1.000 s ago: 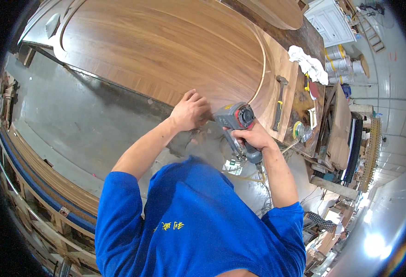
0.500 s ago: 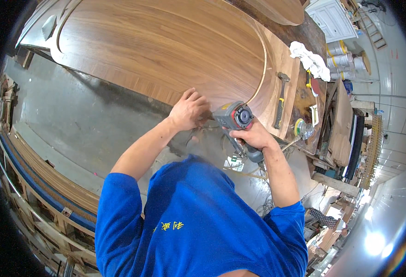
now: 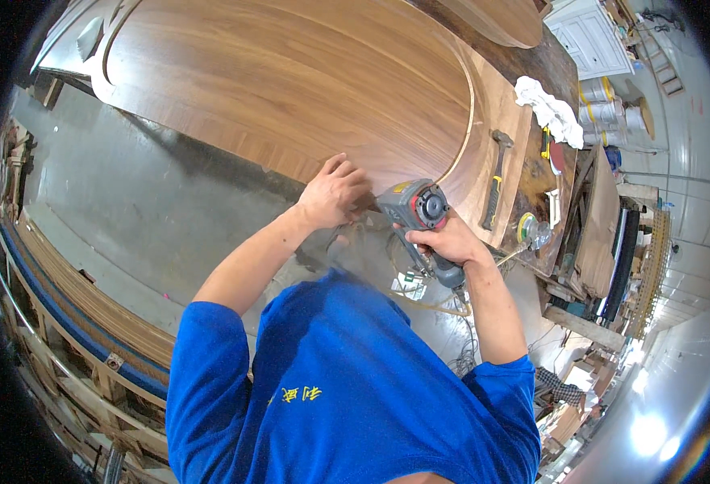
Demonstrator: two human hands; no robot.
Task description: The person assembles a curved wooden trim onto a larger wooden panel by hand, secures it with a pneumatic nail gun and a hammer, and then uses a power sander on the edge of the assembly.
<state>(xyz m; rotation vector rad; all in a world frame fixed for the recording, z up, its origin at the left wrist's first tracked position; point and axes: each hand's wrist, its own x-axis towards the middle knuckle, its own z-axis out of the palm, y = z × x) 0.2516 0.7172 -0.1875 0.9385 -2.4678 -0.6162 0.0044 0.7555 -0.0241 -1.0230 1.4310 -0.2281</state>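
Observation:
A large brown wood-grain panel with a rounded right end lies before me. In my right hand is a grey and black nail gun, gripped by its handle, its nose by the near edge of the panel. Just left of that nose my left hand is at the same edge, fingers bent and closed. The fingertips are partly hidden and a little blurred, so what they hold cannot be made out. A thin pale strip follows the panel's curved end.
Right of the panel, a hammer, a crumpled white cloth and a roll of tape lie on the worn bench. A yellowish hose hangs below the nail gun. Stacked long boards stand at the left.
The bench and its tools have shifted slightly to the right in the picture. The nail gun sits marginally farther right and lower; both hands keep nearly the same place and hold.

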